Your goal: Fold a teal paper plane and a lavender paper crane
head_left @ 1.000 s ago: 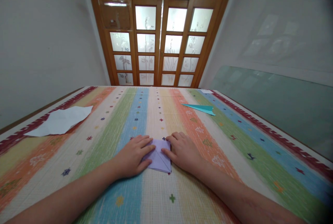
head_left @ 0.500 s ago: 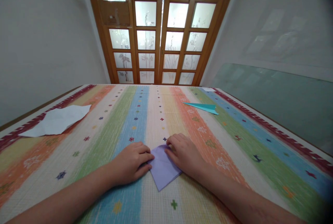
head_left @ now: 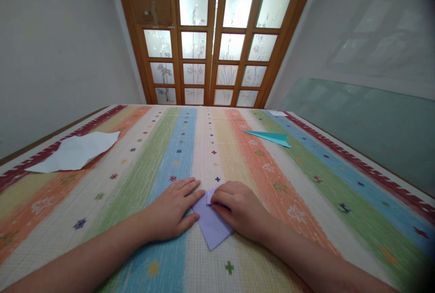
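A folded sheet of purple paper (head_left: 214,227) lies on the striped tablecloth, one corner pointing towards me. My right hand (head_left: 239,207) is closed over its upper right part, fingers and thumb pinching a small flap that is turned down at the top. Part of the paper is hidden beneath that hand. On the other side, my left hand (head_left: 173,211) rests with its fingers stretched out and apart. Its index fingertip touches the paper's upper left edge, and its thumb tip is at the left edge.
A teal folded paper plane (head_left: 272,137) lies farther off to the right. White creased paper (head_left: 76,151) is on the left of the tablecloth (head_left: 136,193). Beyond the table's far edge stand wooden doors with glass panes (head_left: 212,57), between two pale walls.
The paper's top corner has been folded down by my right hand, which has moved slightly lower. My left hand's fingers have straightened and spread. The view has shifted a little.
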The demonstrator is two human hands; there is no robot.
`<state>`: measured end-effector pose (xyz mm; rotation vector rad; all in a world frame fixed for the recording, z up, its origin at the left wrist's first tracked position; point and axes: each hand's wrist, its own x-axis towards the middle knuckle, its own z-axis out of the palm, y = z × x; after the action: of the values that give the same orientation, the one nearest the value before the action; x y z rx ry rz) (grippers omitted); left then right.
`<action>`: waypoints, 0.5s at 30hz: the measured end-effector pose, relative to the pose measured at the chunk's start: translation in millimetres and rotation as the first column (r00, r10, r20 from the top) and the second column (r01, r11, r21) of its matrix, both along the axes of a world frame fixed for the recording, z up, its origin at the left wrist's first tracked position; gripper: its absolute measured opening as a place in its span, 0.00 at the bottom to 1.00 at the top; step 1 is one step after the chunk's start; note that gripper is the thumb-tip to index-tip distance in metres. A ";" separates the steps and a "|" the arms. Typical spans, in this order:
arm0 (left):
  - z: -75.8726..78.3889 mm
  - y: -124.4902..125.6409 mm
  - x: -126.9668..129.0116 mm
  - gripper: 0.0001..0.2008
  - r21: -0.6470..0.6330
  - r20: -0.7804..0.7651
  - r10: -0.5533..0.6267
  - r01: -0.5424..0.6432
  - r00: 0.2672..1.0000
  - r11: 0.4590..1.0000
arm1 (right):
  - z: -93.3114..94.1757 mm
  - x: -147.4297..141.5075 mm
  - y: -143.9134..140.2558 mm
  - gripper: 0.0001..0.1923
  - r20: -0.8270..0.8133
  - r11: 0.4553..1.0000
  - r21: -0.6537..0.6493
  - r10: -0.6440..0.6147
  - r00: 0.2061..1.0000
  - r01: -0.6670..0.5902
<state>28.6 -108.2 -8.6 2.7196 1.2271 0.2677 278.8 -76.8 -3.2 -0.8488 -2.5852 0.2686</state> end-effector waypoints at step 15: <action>4.9 -1.8 6.4 0.26 0.032 -0.025 -0.082 0.082 0.996 0.996 | -1.3 -3.9 -2.0 0.06 0.011 0.999 -0.019 0.030 1.000 -0.029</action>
<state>35.0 -110.0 -3.7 2.8010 1.1233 0.2481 274.9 -78.8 -4.5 -0.8215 -2.6110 0.2975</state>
